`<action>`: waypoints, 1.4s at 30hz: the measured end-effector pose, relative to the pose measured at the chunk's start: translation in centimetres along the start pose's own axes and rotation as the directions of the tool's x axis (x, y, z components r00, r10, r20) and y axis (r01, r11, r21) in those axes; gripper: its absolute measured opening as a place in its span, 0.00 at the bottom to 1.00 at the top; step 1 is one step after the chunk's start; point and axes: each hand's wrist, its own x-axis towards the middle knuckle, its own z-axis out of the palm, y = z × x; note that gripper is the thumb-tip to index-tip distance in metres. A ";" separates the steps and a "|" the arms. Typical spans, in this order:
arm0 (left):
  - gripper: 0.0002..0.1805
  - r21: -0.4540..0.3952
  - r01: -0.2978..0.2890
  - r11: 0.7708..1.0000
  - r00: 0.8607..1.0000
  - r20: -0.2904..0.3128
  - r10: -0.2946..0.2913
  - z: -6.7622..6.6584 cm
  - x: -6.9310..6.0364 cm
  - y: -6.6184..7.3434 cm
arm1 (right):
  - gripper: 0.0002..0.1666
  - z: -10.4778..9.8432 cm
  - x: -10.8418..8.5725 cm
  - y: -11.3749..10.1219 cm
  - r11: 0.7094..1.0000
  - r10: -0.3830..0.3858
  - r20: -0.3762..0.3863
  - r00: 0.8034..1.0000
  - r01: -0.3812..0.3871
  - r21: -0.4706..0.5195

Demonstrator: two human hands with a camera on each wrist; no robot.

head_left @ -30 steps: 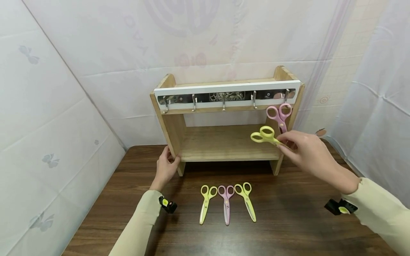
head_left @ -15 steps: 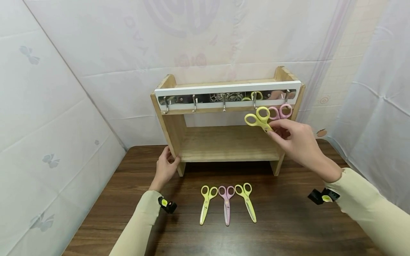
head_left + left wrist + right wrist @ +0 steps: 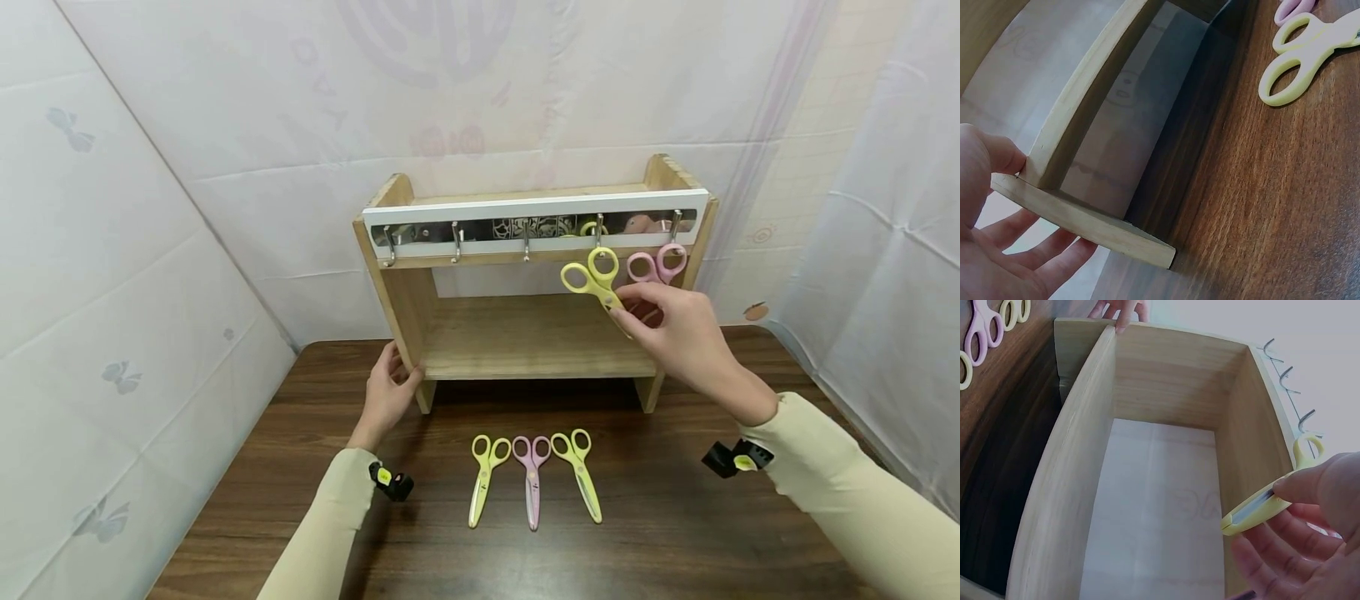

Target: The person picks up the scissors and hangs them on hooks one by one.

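My right hand (image 3: pixel 675 329) pinches yellow scissors (image 3: pixel 592 279) by the blades, handles up, just in front of the fourth hook (image 3: pixel 599 235) from the left. Whether a handle loop touches that hook I cannot tell. Pink scissors (image 3: pixel 647 265) hang at the rightmost hook, their lower part hidden behind my right hand. With thumb in front and fingers behind, my left hand (image 3: pixel 387 393) grips the left side panel of the wooden shelf (image 3: pixel 540 367); the left wrist view shows this panel (image 3: pixel 1097 228) between thumb and fingers.
Yellow scissors (image 3: pixel 481 479), pink scissors (image 3: pixel 532 479) and another yellow pair (image 3: pixel 581 475) lie in a row on the dark wooden table (image 3: pixel 660 508), before the shelf. A white hook rail (image 3: pixel 442 208) runs along the shelf's upper front. Patterned cloth (image 3: pixel 285 183) stands behind.
My right hand has moved up and left with the yellow scissors, from beside the hanging pink pair to the fourth hook. My left hand has stayed on the shelf.
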 end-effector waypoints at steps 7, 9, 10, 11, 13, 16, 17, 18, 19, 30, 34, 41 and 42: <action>0.30 -0.016 0.013 1.000 1.000 -0.002 -0.013 0.0 -0.1 -0.1 | 0.06 0.4 -0.2 0.0 0.999 0.029 0.015 0.999 -0.029 0.030; 0.30 -0.017 0.013 1.000 1.000 -0.003 -0.013 0.0 -0.1 -0.1 | 0.06 0.5 -0.3 0.0 0.998 0.040 0.012 0.999 -0.041 0.040; 0.30 -0.018 0.010 1.000 1.000 -0.002 -0.010 0.0 -0.1 -0.2 | 0.06 0.6 -0.4 0.0 0.998 0.046 0.011 0.999 -0.047 0.045; 0.30 -0.019 0.009 1.000 1.000 -0.002 -0.009 0.0 0.0 -0.2 | 0.06 0.7 -0.4 0.0 0.997 0.053 0.010 0.999 -0.053 0.051; 0.30 -0.020 0.006 1.000 1.000 -0.002 -0.006 0.0 0.0 -0.3 | 0.06 0.9 -0.5 0.0 0.997 0.061 0.006 0.998 -0.061 0.057; 0.30 -0.022 -0.001 1.000 1.000 -0.005 0.001 0.1 0.0 -0.3 | 0.06 1.3 -0.5 0.1 0.996 0.067 -0.004 0.998 -0.066 0.062; 0.30 -0.023 -0.001 1.000 1.000 -0.006 0.001 0.1 0.0 -0.3 | 0.05 1.4 -0.6 0.1 0.996 0.069 -0.008 0.998 -0.069 0.062; 0.30 -0.024 -0.003 1.000 1.000 -0.008 0.002 0.1 0.0 -0.3 | 0.05 1.6 -0.6 0.2 0.996 0.071 -0.013 0.997 -0.071 0.063; 0.30 -0.024 -0.004 1.000 1.000 -0.010 0.004 0.1 0.0 -0.3 | 0.05 1.7 -0.7 0.3 0.995 0.075 -0.016 0.997 -0.074 0.068; 0.30 -0.020 -0.019 1.000 1.000 -0.019 0.018 0.1 0.0 -0.4 | 0.04 3.6 -1.6 1.1 0.987 0.119 -0.024 0.993 -0.115 0.116; 0.30 -0.032 -0.021 0.999 1.000 -0.013 0.021 0.2 0.0 -0.5 | 0.03 4.1 -1.8 1.4 0.977 0.138 -0.008 0.990 -0.135 0.162; 0.29 -0.041 -0.030 0.999 0.999 -0.014 0.030 0.2 0.0 -0.6 | 0.04 4.7 -1.9 1.7 0.964 0.171 0.020 0.985 -0.172 0.204; 0.29 -0.037 -0.033 0.999 0.999 -0.016 0.032 0.2 -0.1 -0.6 | 0.04 4.8 -1.9 1.7 0.963 0.176 0.023 0.984 -0.177 0.205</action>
